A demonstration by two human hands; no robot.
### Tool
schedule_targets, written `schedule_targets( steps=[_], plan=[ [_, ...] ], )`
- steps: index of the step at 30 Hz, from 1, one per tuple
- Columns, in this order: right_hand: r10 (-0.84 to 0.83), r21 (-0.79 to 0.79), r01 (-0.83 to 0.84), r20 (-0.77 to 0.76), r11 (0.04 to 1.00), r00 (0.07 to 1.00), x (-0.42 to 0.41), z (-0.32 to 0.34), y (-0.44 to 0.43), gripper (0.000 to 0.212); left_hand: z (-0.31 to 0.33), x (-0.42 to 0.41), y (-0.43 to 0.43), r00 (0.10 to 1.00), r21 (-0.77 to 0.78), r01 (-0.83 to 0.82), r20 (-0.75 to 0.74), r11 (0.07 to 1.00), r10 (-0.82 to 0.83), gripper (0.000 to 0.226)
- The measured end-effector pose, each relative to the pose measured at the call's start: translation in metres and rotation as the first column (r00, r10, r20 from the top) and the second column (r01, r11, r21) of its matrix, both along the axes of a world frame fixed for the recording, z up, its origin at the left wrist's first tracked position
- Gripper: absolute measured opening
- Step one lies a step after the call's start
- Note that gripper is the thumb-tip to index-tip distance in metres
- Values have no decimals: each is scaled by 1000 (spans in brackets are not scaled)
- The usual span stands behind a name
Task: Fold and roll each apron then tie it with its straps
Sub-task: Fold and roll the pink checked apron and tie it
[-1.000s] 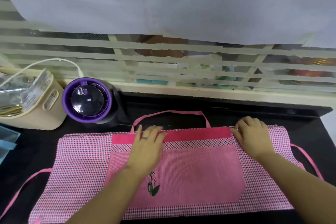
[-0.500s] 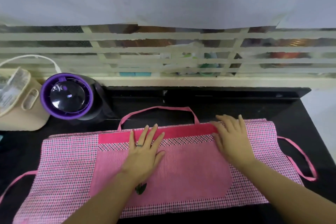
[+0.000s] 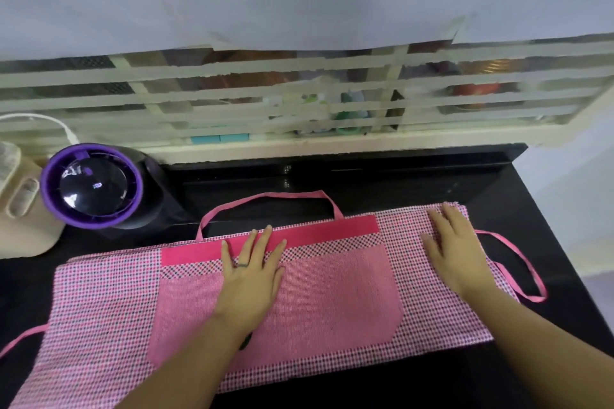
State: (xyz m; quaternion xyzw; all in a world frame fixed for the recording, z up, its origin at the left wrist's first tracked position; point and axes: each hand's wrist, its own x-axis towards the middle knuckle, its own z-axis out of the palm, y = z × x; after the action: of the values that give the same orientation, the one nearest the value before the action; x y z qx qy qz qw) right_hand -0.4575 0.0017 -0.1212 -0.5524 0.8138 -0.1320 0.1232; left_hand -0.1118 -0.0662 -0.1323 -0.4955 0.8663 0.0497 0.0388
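- Apron (image 3: pixel 99 309): it lies flat and face up across the middle of the black worktop (image 3: pixel 415 183), with the pink pocket in the centre and the long edges running from 9 to 3 o'clock.
- Left hand (image 3: pixel 252 276): it has stayed where it was 1 second ago, palm down over the pocket's top band. Its grip is apart, with the fingers straight and spread, pressing the cloth and holding nothing.
- Right hand (image 3: pixel 455 252): this is the change. It has slid from the band's right end out toward 3 o'clock, onto the checked panel at the far right corner. Its grip is also apart and flat on the fabric.
- Meaning: you look to be smoothing the cloth outward, so judge this as flattening before the next fold. No roll is started.
- Neck strap (image 3: pixel 272 197): it loops loose beyond the far edge at 12 o'clock.
- Right waist strap (image 3: pixel 518 262): it curls free at 3 o'clock, just beside your right wrist.
- Left waist strap (image 3: pixel 20 340): it trails off at 8 o'clock. All 3 straps are untied.
- Purple-rimmed appliance (image 3: pixel 91 186): it stands at 10 o'clock, close to the apron's far left corner, so watch it as you fold.
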Motion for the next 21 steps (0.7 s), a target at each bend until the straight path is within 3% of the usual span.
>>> schedule_targets(
  steps=[2,3,5,8,12,16,21],
  plan=[
    [-196,-95,198,26,976,980,2,3,8,44,2,-16,0,997,-9,51,-58,999,-51,74],
    [-283,-93,286,41,954,958,2,6,11,43,7,-27,2,995,13,84,-60,996,-83,75],
    [-413,-29,419,121,908,903,-4,15,16,44,15,-47,8,990,92,136,-45,986,-132,54],
    [-529,103,519,183,849,829,-25,27,18,43,4,-58,10,983,183,160,62,970,-173,75],
    [-574,143,559,100,817,813,-40,26,22,28,-1,-49,5,981,202,160,78,966,-179,88],
    [-615,23,624,202,781,762,-25,24,23,14,4,-38,-7,977,275,141,118,951,-179,91],
    [-483,-212,490,88,845,871,-45,38,20,19,12,-27,-7,974,317,129,136,940,-179,91]
  ],
)
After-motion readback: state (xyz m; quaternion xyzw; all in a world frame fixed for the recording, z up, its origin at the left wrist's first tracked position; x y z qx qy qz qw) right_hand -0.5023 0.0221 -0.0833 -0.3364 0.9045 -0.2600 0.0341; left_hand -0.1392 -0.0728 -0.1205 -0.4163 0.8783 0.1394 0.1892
